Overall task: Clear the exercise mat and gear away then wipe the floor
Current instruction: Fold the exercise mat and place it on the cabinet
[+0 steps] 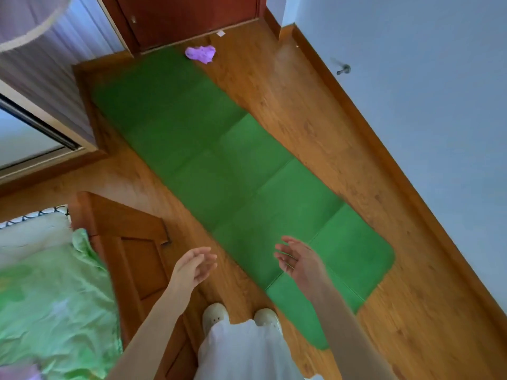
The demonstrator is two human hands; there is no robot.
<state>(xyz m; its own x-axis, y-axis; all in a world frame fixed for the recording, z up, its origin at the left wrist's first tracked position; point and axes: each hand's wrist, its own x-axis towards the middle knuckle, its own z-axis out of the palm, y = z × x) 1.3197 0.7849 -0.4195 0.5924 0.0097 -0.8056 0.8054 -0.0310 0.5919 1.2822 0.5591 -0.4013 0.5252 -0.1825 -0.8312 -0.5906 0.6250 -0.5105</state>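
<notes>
A long green exercise mat (219, 160) with fold creases lies flat on the wooden floor (301, 119), running from the far door to just in front of my feet. A crumpled purple cloth (200, 54) rests at the mat's far end, partly on the floor. My left hand (193, 266) hovers open above the floor beside the mat's near left edge. My right hand (297, 259) hovers open above the mat's near end. Both palms face each other and hold nothing.
A bed with green bedding (52, 297) and a wooden footboard (129, 242) stands at the left. A dark red door (189, 17) closes the far end. A wardrobe (41, 78) is at the far left, a pale wall with a skirting board (384, 149) at the right.
</notes>
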